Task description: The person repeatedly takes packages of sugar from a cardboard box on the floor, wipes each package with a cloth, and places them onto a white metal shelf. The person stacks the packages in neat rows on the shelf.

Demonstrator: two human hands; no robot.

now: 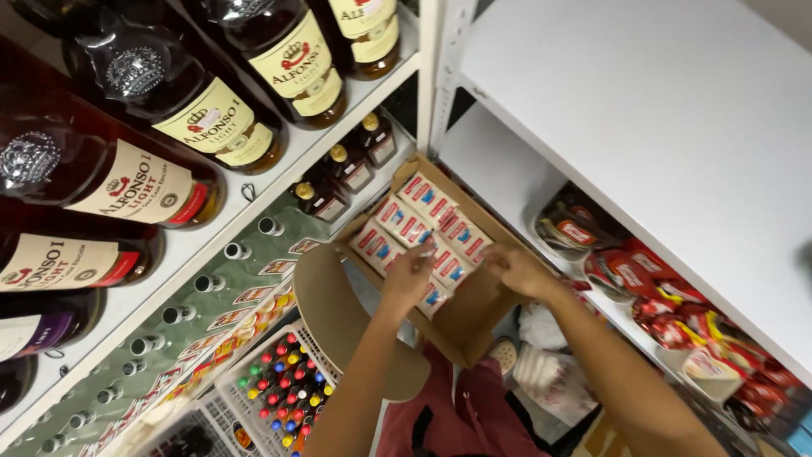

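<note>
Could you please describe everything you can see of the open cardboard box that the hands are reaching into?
The cardboard box is plain brown corrugated board, open at the top, held tilted between the two shelving units. One rounded flap hangs toward the camera at the lower left. Inside lie rows of small white packets with red and blue print, packed side by side. The left hand rests its fingertips on the packets; the right hand is at the box's right edge, fingers curled. What supports the box from below is hidden.
</note>
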